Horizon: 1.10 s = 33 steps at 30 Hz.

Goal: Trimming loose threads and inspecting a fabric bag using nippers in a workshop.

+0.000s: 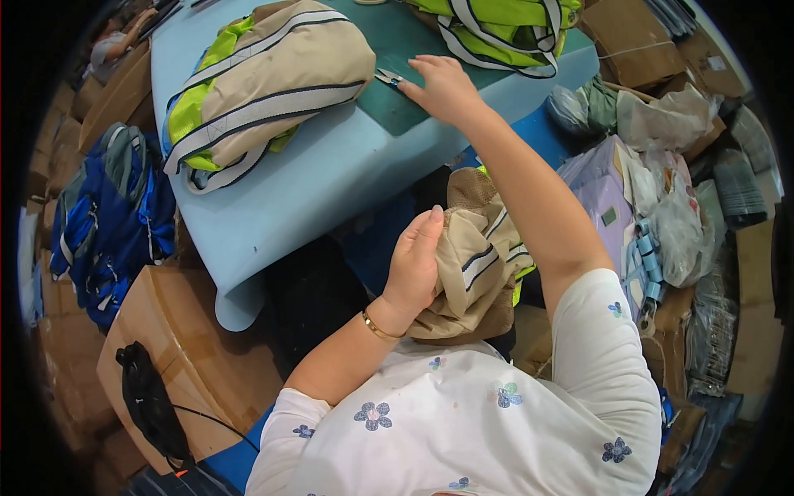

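My left hand [416,263] is closed on a beige bag [473,273] with brown mesh, white-and-navy striped webbing and lime-green edges, held in front of my body. Part of this bag is hidden behind my right arm. My right hand [447,89] reaches out over the green mat [405,116] on the table. Its thumb and fingers are apart, and the thumb tip is right by small metal thread snips [388,78]. Whether it touches them is hard to tell. Just left of the snips lies a stuffed beige and lime-green bag [289,78] with striped webbing.
The table has a light-blue cover [273,194]. Another lime-green bag [509,33] sits at its far side. Blue backpacks [112,223] stand at left, above a cardboard box [186,355] with a black pouch [150,405]. Plastic-wrapped materials [674,223] and boxes crowd the right.
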Available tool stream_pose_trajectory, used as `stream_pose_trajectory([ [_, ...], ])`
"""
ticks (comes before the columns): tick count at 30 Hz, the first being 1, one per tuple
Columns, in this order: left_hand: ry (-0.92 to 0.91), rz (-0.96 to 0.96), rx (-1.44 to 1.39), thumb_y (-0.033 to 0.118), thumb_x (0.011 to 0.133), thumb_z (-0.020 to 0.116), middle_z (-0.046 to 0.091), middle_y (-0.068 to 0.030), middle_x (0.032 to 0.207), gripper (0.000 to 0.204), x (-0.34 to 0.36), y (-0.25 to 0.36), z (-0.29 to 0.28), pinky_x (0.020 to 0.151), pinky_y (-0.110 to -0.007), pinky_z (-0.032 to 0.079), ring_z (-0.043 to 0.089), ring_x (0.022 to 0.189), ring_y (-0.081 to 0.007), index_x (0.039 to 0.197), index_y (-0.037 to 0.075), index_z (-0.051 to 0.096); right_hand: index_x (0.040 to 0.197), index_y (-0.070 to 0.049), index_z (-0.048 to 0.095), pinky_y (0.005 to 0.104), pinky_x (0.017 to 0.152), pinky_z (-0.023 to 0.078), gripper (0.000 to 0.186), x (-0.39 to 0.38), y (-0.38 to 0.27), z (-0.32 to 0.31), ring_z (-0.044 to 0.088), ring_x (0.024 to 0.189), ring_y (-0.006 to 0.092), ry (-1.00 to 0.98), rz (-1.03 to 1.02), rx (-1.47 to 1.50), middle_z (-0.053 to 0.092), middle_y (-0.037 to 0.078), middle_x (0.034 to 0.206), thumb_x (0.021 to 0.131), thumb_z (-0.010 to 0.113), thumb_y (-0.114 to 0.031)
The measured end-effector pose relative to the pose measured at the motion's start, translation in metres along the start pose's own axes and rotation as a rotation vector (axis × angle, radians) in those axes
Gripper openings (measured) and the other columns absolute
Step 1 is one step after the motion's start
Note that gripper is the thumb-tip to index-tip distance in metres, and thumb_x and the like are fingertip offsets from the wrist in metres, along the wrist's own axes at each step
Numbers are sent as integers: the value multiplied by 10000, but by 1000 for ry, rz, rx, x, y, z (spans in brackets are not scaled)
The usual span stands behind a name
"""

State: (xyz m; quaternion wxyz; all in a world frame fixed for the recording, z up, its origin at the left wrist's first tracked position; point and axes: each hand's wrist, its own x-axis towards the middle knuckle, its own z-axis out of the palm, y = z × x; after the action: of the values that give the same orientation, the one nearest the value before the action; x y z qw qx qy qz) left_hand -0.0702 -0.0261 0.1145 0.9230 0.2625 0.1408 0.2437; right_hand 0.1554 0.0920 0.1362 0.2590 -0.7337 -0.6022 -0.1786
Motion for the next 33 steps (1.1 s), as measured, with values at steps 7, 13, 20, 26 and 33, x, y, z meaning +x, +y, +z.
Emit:
stream_pose_trajectory([
  [7, -69, 244, 551, 238, 903, 622, 444, 48, 723, 239, -5, 9, -6, 599, -200, 365, 386, 667, -46, 789, 84, 481, 1104, -134, 658, 375, 843, 490, 355, -7, 0, 10, 588, 1002, 300, -192, 28, -70, 667, 66, 1021, 883, 543, -386],
  [13, 6, 355, 912, 254, 934, 577, 477, 18, 747, 254, -5, 13, -2, 613, -220, 384, 409, 693, -61, 859, 31, 482, 925, -15, 593, 267, 557, 442, 260, -73, -27, -77, 570, 618, 123, -141, 643, 947, 588, 35, 702, 932, 517, -264],
  [20, 97, 466, 1005, 226, 944, 542, 464, -98, 641, 289, 2, 2, -3, 547, -317, 383, 429, 588, -192, 773, 4, 471, 917, -45, 532, 213, 551, 384, 289, -181, -68, -107, 455, 618, 39, 121, 788, 937, 538, -25, 741, 833, 708, -258],
  [26, 72, 431, 931, 187, 952, 508, 487, -147, 659, 258, 3, -4, 1, 553, -356, 392, 454, 588, -280, 772, 4, 481, 905, -39, 506, 233, 567, 401, 357, -186, -85, -113, 461, 655, 61, 124, 770, 844, 528, 18, 805, 800, 748, -280],
  [33, 126, 643, 1118, 170, 968, 463, 493, -147, 674, 261, 0, -10, 10, 560, -357, 394, 465, 598, -301, 768, 4, 490, 851, -38, 423, 254, 645, 420, 254, -195, -105, -104, 463, 713, 95, 122, 639, 873, 505, 21, 773, 884, 650, -146],
])
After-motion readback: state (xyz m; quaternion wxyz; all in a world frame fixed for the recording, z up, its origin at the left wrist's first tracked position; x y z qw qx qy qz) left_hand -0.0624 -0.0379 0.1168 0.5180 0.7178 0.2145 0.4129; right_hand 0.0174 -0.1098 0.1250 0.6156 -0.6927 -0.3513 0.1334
